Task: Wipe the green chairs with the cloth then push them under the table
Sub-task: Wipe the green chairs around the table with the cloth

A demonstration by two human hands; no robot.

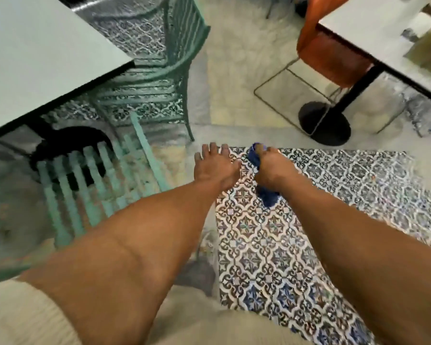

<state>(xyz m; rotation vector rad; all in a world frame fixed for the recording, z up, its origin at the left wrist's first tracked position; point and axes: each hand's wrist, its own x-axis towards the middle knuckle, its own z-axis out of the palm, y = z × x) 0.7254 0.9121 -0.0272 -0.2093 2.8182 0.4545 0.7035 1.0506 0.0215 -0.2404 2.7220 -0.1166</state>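
Note:
My right hand (274, 168) grips a bunched blue cloth (268, 197), which sticks out above and below the fist. My left hand (215, 166) is beside it with straight fingers, holding nothing, over the floor. One green chair (159, 78) stands at the far side of the pale table (47, 58), its seat partly under the tabletop. A second green chair (85, 185) is nearer me at the lower left, its slatted back showing, blurred. Both hands are apart from the chairs.
The table's black base (70, 150) sits under it. An orange chair (331, 53) with a wire frame stands at a second table (388, 38) at the upper right, by a black pedestal base (326, 123). Patterned tile floor (334, 195) stretches ahead.

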